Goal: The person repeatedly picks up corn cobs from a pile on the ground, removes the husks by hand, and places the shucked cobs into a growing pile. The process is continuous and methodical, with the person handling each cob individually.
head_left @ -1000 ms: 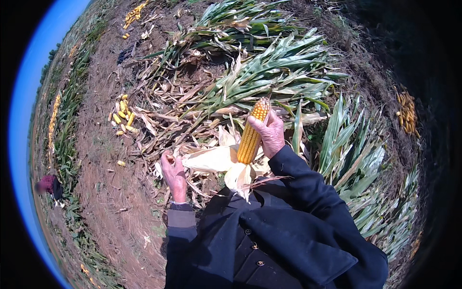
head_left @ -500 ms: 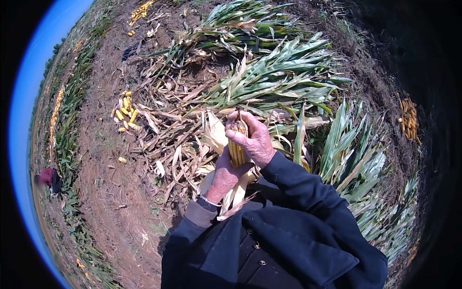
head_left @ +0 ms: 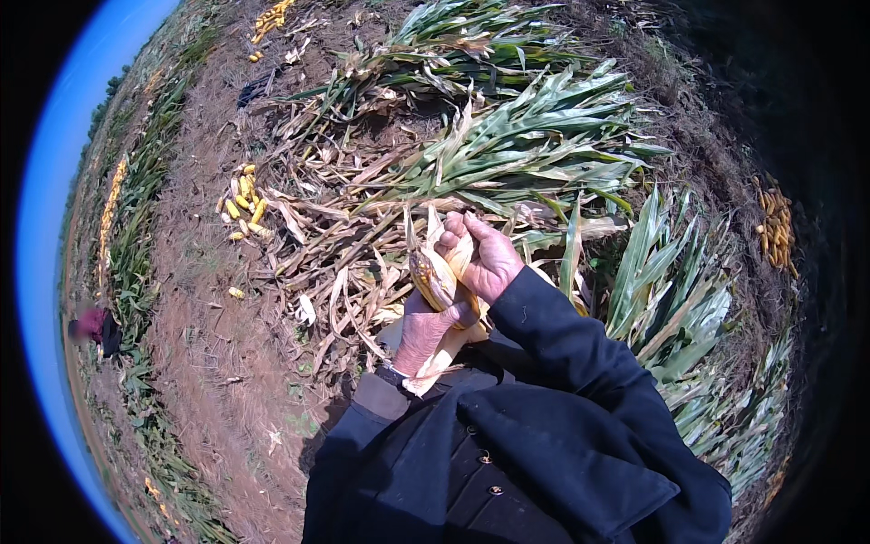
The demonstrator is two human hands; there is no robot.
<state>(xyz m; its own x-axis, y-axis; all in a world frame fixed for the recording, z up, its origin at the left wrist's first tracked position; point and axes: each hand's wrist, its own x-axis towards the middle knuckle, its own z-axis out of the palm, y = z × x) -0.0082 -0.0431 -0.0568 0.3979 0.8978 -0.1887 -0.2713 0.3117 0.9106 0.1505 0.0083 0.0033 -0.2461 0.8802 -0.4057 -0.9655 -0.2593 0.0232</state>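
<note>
Yellow cobs lie scattered on the bare brown ground at your far left: a small pile of husked cobs (head_left: 243, 210) beside the dry stalks, and another heap (head_left: 272, 13) near the top edge of the field. A person in a reddish top (head_left: 91, 325) crouches at the far left edge.

Moving toward the middle, your left hand (head_left: 424, 331) is closed around the lower end of the corn ear (head_left: 433, 279), gripping it where the pale husk leaves (head_left: 435, 361) hang down toward your dark jacket. A second ago that hand was down and apart, pulling husk away while the bare cob stood upright in your other hand; now both hands have come together on the ear and the cob sits tilted between them.

Just right of it, your right hand (head_left: 485, 258) is curled over the top of the ear, fingers wrapped and touching the left hand. That change suggests the stripping pull is over and you are bearing on the ear itself.

Further right, green cut stalks (head_left: 544, 145) fan across the ground, and another heap of yellow cobs (head_left: 775, 227) lies at the far right edge.
</note>
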